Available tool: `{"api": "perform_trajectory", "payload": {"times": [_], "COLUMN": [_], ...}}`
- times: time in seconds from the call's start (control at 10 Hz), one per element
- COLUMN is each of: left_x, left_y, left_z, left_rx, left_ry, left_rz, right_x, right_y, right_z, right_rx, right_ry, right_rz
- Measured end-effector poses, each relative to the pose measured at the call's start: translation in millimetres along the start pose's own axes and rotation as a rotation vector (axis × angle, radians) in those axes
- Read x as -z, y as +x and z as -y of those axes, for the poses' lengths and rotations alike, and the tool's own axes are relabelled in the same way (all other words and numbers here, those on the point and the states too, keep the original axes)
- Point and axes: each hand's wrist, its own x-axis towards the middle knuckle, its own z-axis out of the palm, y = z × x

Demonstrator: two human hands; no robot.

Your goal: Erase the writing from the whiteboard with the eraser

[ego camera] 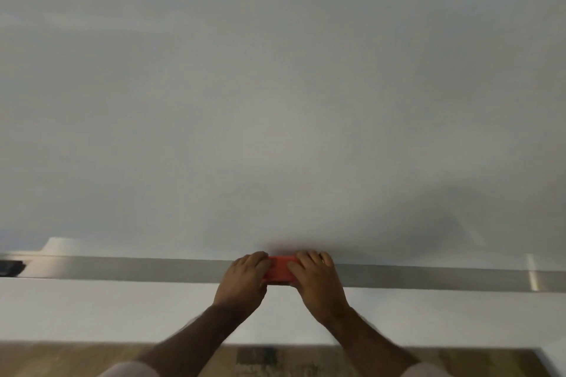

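The whiteboard (275, 101) fills most of the head view and I see no writing on its grey-white surface; the picture is blurred. A red eraser (280, 269) lies flat at the board's lower edge, over the metal tray (137, 268). My left hand (245, 280) grips its left end and my right hand (317, 281) grips its right end. Fingers of both hands curl over the eraser's top, hiding its ends.
The metal tray runs across the whole width below the board. A dark object (10, 266) lies on the tray at the far left. Below the tray is white wall (107, 309), then wooden floor (76, 360) at the bottom.
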Motion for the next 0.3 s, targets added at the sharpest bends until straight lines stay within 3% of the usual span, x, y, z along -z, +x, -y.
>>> {"api": "perform_trajectory", "payload": {"times": [0.1, 0.3], "left_x": [-17, -27], "left_y": [4, -9], "left_z": [6, 20], "left_rx": [0.072, 0.06], "left_ry": [0.011, -0.069], "left_rz": [0.095, 0.032], "right_x": [-8, -9], "right_y": [-6, -22], "right_z": [-2, -9], "right_rx": [-0.053, -0.039], "right_ry": [0.142, 0.179], "right_rz": [0.028, -0.088]}}
